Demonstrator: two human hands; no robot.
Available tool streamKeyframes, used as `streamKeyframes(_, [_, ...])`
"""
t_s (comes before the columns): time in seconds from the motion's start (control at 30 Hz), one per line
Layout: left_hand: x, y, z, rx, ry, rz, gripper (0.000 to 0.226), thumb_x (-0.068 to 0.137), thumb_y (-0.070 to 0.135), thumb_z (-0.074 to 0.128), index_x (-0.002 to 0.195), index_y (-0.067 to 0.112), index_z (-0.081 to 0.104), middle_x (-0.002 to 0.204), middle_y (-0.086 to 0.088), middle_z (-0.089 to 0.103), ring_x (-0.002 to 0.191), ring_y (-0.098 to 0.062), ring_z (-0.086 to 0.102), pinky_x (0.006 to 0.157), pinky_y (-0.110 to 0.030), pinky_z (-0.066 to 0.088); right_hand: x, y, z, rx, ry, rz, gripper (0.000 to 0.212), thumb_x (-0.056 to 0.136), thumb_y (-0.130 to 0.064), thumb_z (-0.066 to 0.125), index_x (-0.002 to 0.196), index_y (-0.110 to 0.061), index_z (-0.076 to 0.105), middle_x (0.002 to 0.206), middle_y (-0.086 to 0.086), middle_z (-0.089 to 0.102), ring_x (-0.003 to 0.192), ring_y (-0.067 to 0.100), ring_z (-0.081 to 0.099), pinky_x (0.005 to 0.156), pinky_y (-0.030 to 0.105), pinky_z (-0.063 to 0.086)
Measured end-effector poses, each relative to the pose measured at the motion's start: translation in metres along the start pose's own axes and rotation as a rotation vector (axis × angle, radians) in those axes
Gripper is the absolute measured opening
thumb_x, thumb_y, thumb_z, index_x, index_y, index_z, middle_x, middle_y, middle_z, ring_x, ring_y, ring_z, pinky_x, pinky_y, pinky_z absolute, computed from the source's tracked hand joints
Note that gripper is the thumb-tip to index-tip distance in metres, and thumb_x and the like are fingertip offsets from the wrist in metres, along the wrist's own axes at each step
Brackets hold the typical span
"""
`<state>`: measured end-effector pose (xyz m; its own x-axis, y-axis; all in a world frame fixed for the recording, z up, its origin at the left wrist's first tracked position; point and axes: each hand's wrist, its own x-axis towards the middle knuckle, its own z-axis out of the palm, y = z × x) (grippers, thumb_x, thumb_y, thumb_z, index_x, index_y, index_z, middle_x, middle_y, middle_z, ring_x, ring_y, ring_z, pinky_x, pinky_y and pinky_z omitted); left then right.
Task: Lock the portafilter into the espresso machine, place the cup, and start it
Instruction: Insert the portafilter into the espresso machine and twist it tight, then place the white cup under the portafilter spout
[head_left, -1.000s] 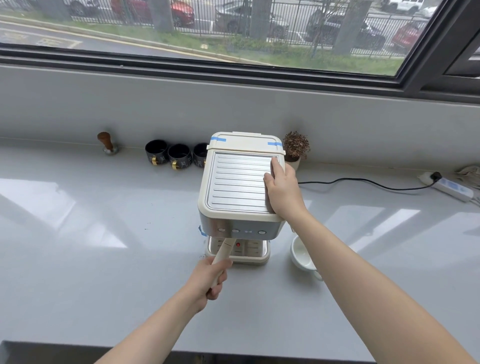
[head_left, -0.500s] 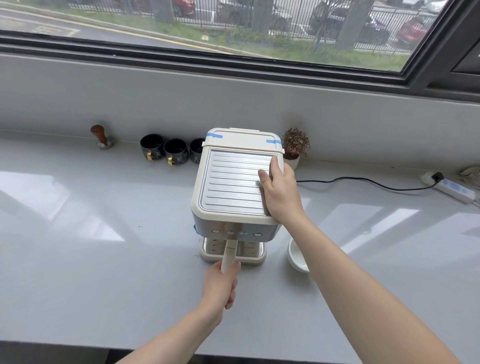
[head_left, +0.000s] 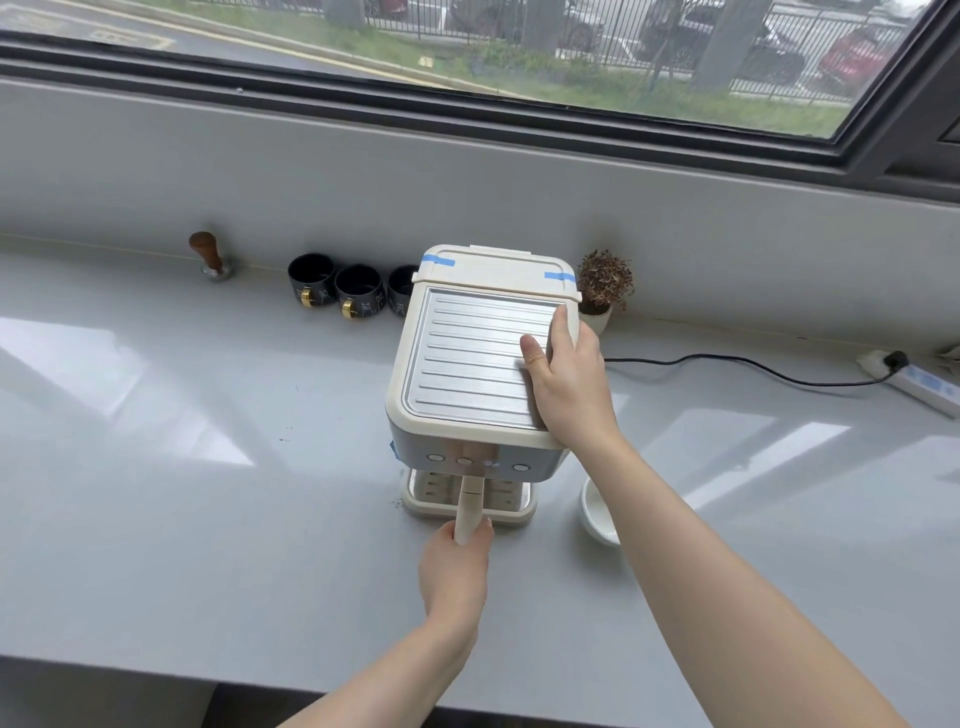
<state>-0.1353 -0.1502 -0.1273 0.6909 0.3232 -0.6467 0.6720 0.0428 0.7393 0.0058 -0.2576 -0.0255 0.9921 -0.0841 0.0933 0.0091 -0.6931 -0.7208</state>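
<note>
A cream espresso machine (head_left: 467, 358) with a ribbed metal top stands in the middle of the grey counter. The portafilter's cream handle (head_left: 469, 506) sticks straight out toward me from under the button panel; its head is hidden beneath the machine. My left hand (head_left: 454, 571) is closed around the end of that handle. My right hand (head_left: 569, 379) lies flat on the machine's top right edge, thumb on the ribbed plate. A white cup (head_left: 597, 512) sits on the counter just right of the drip tray, partly hidden by my right forearm.
Three dark mugs (head_left: 358, 296) line the back wall left of the machine, with a wooden-knobbed tamper (head_left: 210, 257) further left. A small potted plant (head_left: 602, 288) stands behind the machine. A black cord (head_left: 727, 364) runs to a power strip (head_left: 924, 382) at the right.
My left hand has swung the portafilter handle from angled left to pointing straight toward me. My right hand has stayed pressed on the machine's top.
</note>
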Motion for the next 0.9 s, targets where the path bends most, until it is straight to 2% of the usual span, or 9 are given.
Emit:
streamKeyframes(0.17, [-0.003, 0.002, -0.007, 0.091, -0.042, 0.079, 0.025, 0.085, 0.036, 0.051, 0.07, 0.017, 0.05, 0.058, -0.002, 0.045, 0.045, -0.023, 0.035, 0.046, -0.025, 0.028, -0.002, 0.0, -0.001, -0.015, -0.003, -0.02, 0.065, 0.096, -0.047, 0.039, 0.151, -0.019, 0.021, 0.147, 0.01, 0.034, 0.137, 0.026, 0.029, 0.113, 0.037, 0.027])
streamKeyframes(0.37, [-0.013, 0.01, -0.037, 0.38, -0.244, 0.273, 0.033, 0.095, 0.044, 0.039, 0.09, 0.013, 0.05, 0.067, -0.004, 0.053, 0.042, -0.018, 0.056, 0.038, -0.022, 0.036, -0.004, -0.004, -0.007, 0.012, -0.027, -0.004, 0.058, 0.094, -0.037, 0.047, 0.146, -0.018, 0.031, 0.146, 0.012, 0.037, 0.137, 0.028, 0.03, 0.111, 0.037, 0.027])
streamKeyframes(0.47, [0.0, 0.019, -0.071, 0.464, -0.032, 0.413, 0.035, 0.093, 0.04, 0.033, 0.078, 0.018, 0.054, 0.069, -0.003, 0.061, 0.059, -0.025, 0.062, 0.054, -0.042, 0.051, -0.009, -0.009, -0.012, 0.04, -0.048, 0.032, 0.06, 0.096, -0.034, 0.046, 0.15, -0.017, 0.027, 0.152, 0.01, 0.03, 0.141, 0.026, 0.028, 0.112, 0.035, 0.025])
streamKeyframes(0.53, [0.015, 0.035, -0.094, 0.387, 0.128, 0.513, 0.028, 0.086, 0.04, 0.032, 0.075, 0.024, 0.053, 0.076, -0.001, 0.064, 0.074, -0.027, 0.063, 0.066, -0.054, 0.055, -0.016, -0.008, -0.017, 0.05, -0.064, 0.023, 0.055, 0.097, -0.031, 0.044, 0.148, -0.017, 0.03, 0.153, 0.006, 0.03, 0.14, 0.021, 0.03, 0.106, 0.029, 0.027])
streamKeyframes(0.63, [0.03, 0.08, -0.109, 0.235, 0.238, 0.669, 0.027, 0.087, 0.035, 0.032, 0.09, 0.025, 0.057, 0.097, 0.0, 0.063, 0.092, -0.025, 0.061, 0.083, -0.051, 0.052, -0.032, 0.005, -0.031, 0.078, -0.088, -0.063, 0.044, 0.098, -0.028, 0.043, 0.141, -0.022, 0.042, 0.148, -0.002, 0.041, 0.135, 0.012, 0.036, 0.097, 0.017, 0.028])
streamKeyframes(0.73, [0.028, 0.121, -0.103, 0.213, 0.167, 0.821, 0.032, 0.096, 0.027, 0.034, 0.115, 0.016, 0.058, 0.119, -0.004, 0.06, 0.108, -0.02, 0.055, 0.092, -0.038, 0.043, -0.057, 0.037, -0.046, 0.243, -0.071, 0.001, 0.037, 0.098, -0.022, 0.046, 0.135, -0.025, 0.049, 0.122, -0.006, 0.061, 0.109, 0.013, 0.06, 0.078, 0.006, 0.042])
streamKeyframes(0.77, [0.027, 0.129, -0.098, 0.225, 0.136, 0.867, 0.034, 0.097, 0.027, 0.035, 0.121, 0.017, 0.057, 0.125, -0.002, 0.058, 0.112, -0.016, 0.051, 0.094, -0.034, 0.039, -0.068, 0.054, -0.048, 0.276, -0.036, 0.071, 0.036, 0.097, -0.019, 0.047, 0.132, -0.024, 0.05, 0.118, -0.003, 0.063, 0.102, 0.017, 0.064, 0.076, 0.01, 0.047])
streamKeyframes(0.83, [0.025, 0.136, -0.089, 0.25, 0.078, 0.954, 0.04, 0.093, 0.03, 0.036, 0.126, 0.021, 0.056, 0.135, 0.003, 0.055, 0.123, -0.012, 0.047, 0.1, -0.032, 0.038, -0.089, 0.097, -0.045, 0.22, 0.079, 0.272, 0.032, 0.095, -0.017, 0.048, 0.127, -0.021, 0.051, 0.12, 0.006, 0.064, 0.098, 0.026, 0.065, 0.083, 0.033, 0.053])
streamKeyframes(0.9, [0.028, 0.134, -0.08, 0.322, 0.038, 1.022, 0.042, 0.091, 0.029, 0.039, 0.128, 0.023, 0.057, 0.144, 0.005, 0.05, 0.132, -0.011, 0.043, 0.105, -0.032, 0.038, -0.11, 0.137, -0.038, 0.063, 0.088, 0.487, 0.035, 0.094, -0.02, 0.047, 0.128, -0.013, 0.049, 0.124, 0.01, 0.062, 0.104, 0.03, 0.061, 0.085, 0.04, 0.047])
